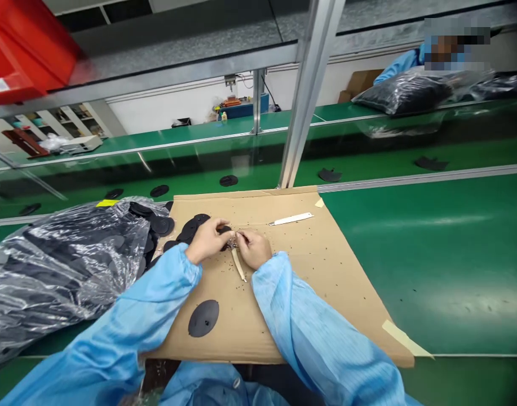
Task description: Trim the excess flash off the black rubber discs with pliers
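Observation:
My left hand [208, 239] is closed at the edge of a black disc [225, 230], gripping it between thumb and fingers; the fingers partly cover it. Right beside it, my right hand [253, 248] is curled with its fingertips pinched together near that disc. What they pinch, if anything, is too small to make out. Just below the fingertips lies a small cream-handled tool [238, 264], its upper end partly hidden. A pile of black discs [189, 228] sits to the left of my left hand. Nearer to me, a single black disc [203, 318] lies flat on the cardboard sheet [326, 316].
A white cutter [292, 219] lies beyond my right hand. At left, a clear plastic bag [72, 270] bulges with black discs. Black crumbs dot the cardboard. A metal post [311, 96] rises behind it. More black pieces lie on the green belt [266, 169]. A person sits at the far right.

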A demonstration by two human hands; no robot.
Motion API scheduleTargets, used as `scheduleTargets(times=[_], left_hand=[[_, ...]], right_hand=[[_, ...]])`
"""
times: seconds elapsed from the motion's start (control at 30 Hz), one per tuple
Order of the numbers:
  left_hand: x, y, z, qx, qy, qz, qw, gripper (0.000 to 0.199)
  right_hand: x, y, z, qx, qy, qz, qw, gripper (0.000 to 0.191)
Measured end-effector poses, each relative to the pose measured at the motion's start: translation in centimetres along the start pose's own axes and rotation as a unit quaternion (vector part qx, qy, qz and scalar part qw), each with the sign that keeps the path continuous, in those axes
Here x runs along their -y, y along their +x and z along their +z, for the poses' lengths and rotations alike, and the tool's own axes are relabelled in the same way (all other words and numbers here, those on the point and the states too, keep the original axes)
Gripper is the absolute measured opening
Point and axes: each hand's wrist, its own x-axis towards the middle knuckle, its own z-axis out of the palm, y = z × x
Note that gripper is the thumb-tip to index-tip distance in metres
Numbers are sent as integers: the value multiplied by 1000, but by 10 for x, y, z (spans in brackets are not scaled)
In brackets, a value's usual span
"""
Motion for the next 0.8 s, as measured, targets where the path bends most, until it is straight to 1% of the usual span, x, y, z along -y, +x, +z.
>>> scheduleTargets(times=[0.07,0.17,0.2,0.23,0.27,0.33,0.47,0.63,0.8], left_hand=[[2,-23,6,-13,-33,19,999,36],[14,-45,20,-107,-83,47,990,23],[19,-49,24,-129,-92,50,986,20],[23,-52,27,-140,-95,51,984,17],[27,-53,29,-138,-94,54,985,15],[32,-51,31,-113,-87,66,988,14],[35,-45,29,-69,-79,85,991,14],[35,-44,27,-55,-81,84,992,16],[35,-45,28,-44,-86,80,992,17]], right_hand=[[-1,0,-1,-8,26,26,999,24],[-3,0,-3,-20,62,74,995,26],[-4,-1,-3,-25,72,87,993,27],[-4,-1,-4,-30,79,98,992,28],[-5,-1,-4,-36,84,107,990,30],[-6,-1,-4,-41,84,117,989,32],[-8,-1,-2,-24,74,121,990,34],[-8,-4,1,6,52,99,994,33],[-2,-6,0,37,12,78,996,28]])
